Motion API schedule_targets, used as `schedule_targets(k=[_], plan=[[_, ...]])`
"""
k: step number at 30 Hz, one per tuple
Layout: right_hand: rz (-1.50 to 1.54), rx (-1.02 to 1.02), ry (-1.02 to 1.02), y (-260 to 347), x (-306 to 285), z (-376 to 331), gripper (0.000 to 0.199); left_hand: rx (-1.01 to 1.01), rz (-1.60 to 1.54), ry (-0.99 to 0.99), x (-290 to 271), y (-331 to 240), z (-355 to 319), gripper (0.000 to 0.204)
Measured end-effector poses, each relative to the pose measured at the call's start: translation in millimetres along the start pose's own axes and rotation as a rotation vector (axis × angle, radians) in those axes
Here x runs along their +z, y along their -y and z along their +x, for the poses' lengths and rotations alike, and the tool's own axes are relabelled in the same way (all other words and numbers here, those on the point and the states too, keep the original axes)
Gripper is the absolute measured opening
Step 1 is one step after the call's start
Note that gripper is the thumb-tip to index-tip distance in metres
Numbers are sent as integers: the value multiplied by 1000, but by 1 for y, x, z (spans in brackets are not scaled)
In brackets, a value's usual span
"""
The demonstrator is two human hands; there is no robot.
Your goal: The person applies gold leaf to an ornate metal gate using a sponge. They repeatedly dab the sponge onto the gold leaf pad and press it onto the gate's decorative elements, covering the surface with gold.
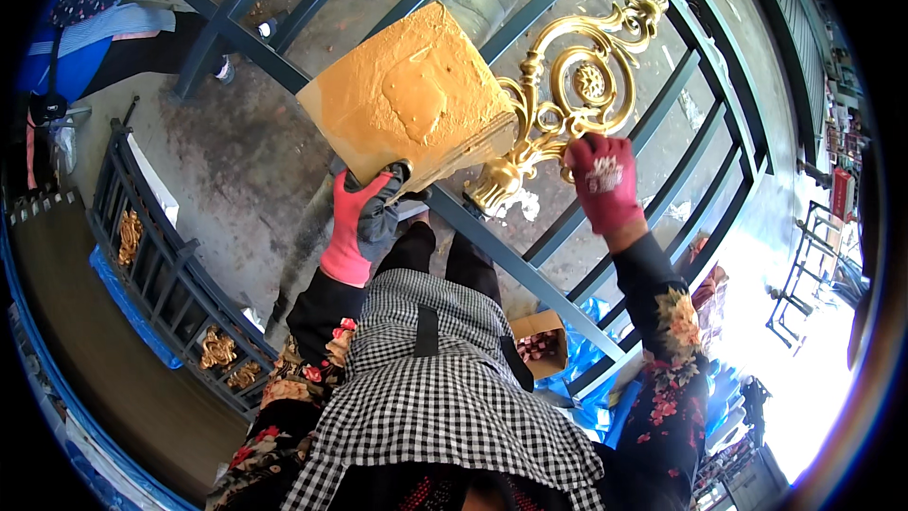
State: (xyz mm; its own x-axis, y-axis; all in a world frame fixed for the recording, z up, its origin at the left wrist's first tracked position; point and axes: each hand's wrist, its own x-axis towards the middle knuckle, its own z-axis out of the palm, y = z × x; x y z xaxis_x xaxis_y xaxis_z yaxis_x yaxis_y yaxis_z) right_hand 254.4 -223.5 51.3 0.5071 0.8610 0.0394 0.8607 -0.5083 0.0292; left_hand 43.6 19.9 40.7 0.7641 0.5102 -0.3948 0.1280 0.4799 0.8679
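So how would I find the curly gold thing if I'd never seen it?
Look at the big dark green metal gate lying flat in front of the person. On its bars, by the right hand in a red glove, sits the gold scroll ornament. It is shiny and swirly, unlike the flat gold-smeared board beside it.

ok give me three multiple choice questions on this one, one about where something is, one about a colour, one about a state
1. Where does the gold scroll ornament lie?
A. on the dark metal gate frame
B. in a cardboard box
C. on a chair

2. What colour are the gloves on both hands?
A. blue
B. pink-red
C. white

3. What is the left hand doing?
A. hanging free
B. gripping the gold-smeared board
C. resting on the apron

Answers:
1 A, it rests across the frame's bars.
2 B, both the left and the right hand wear pink-red gloves.
3 B, its fingers clamp the board's lower edge.
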Motion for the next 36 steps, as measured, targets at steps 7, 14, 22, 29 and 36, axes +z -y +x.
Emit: schedule_targets(k=[7,14,22,29,36], plan=[[93,176,-97,-11,-12,0,21,314,272,-12,-15,17,14,17],[509,14,-36,64,8,-18,30,89,-22,17,-11,11,9,19],[359,37,-117,95,1,-17,26,-6,-211,-33,-7,16,10,19],[280,16,-70,94,10,-8,16,-49,-344,3,-7,-4,8,29],[574,566,-418,50,-17,0,39,-12,-162,-29,-4,3,8,19]])
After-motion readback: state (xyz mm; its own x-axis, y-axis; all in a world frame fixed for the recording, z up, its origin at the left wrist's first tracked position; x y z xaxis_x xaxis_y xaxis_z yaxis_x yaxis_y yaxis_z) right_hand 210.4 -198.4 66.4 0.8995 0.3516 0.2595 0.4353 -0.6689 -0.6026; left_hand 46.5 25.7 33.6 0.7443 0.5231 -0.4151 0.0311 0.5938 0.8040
